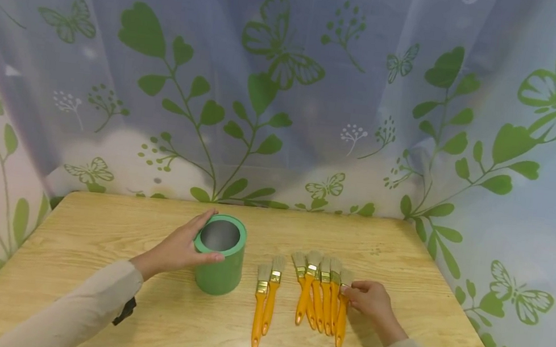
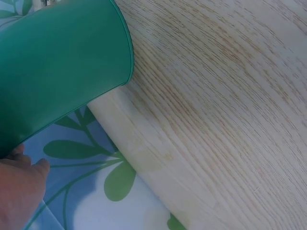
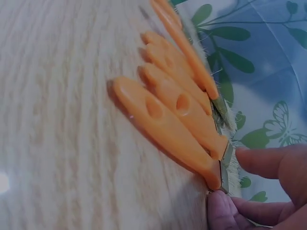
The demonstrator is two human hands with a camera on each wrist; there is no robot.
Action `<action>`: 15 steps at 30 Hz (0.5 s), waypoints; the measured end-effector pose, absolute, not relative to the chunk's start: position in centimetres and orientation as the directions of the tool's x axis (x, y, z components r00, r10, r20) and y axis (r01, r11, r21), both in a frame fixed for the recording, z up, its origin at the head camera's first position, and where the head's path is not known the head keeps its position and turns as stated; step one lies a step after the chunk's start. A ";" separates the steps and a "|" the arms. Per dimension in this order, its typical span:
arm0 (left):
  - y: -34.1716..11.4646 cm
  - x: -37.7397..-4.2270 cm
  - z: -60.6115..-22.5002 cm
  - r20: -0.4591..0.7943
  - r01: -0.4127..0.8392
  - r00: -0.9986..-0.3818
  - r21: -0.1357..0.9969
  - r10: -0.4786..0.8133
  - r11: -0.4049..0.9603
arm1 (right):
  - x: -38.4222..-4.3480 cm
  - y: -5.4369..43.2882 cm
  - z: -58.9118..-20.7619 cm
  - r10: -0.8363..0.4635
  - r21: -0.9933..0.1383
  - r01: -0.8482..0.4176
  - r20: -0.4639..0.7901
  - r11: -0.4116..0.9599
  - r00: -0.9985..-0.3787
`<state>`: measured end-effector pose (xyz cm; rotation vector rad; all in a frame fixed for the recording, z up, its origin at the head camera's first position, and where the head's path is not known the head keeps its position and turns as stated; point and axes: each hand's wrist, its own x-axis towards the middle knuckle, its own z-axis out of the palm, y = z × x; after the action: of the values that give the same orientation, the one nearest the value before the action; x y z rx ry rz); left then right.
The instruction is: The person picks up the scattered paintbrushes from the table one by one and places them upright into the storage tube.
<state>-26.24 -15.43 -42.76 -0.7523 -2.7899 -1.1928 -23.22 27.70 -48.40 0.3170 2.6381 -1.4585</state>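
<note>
My left hand (image 1: 178, 249) holds a green round can (image 1: 219, 274) near its rim, thumb across the front and fingers round the far side. The can's open top shows a grey inside; its smooth green wall (image 2: 62, 67) fills the upper left of the left wrist view. To the right, my right hand (image 1: 372, 303) pinches the rightmost paintbrush (image 1: 341, 325) at its metal band. That brush's orange handle (image 3: 165, 132) lies close along the table in the right wrist view. Several more paintbrushes (image 1: 305, 294) with pale bristles lie side by side just left of it.
Two paintbrushes (image 1: 259, 314) lie between the can and the larger group, handles toward me. All stand on a light wood-grain table (image 1: 158, 320). A curtain (image 1: 282, 139) with green leaves and butterflies hangs behind the table and along both sides.
</note>
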 end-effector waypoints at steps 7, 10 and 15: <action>-15.5 -26.3 -42.9 0.194 0.432 -0.885 0.681 0.423 0.591 | -23.2 27.1 -48.3 0.177 -0.747 0.221 -0.140 0.627 -0.974; -15.5 -26.3 -43.0 0.199 0.437 -0.883 0.681 0.425 0.588 | -23.4 27.1 -48.3 0.179 -0.721 0.214 -0.126 0.659 -0.976; -15.4 -26.4 -43.1 0.214 0.451 -0.878 0.670 0.428 0.590 | -23.6 27.1 -48.3 0.174 -0.684 0.213 -0.127 0.697 -0.976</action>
<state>-26.38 -15.44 -43.10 -0.7667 -2.7743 -1.1823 -23.61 27.10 -48.25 0.3252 2.8460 -1.1575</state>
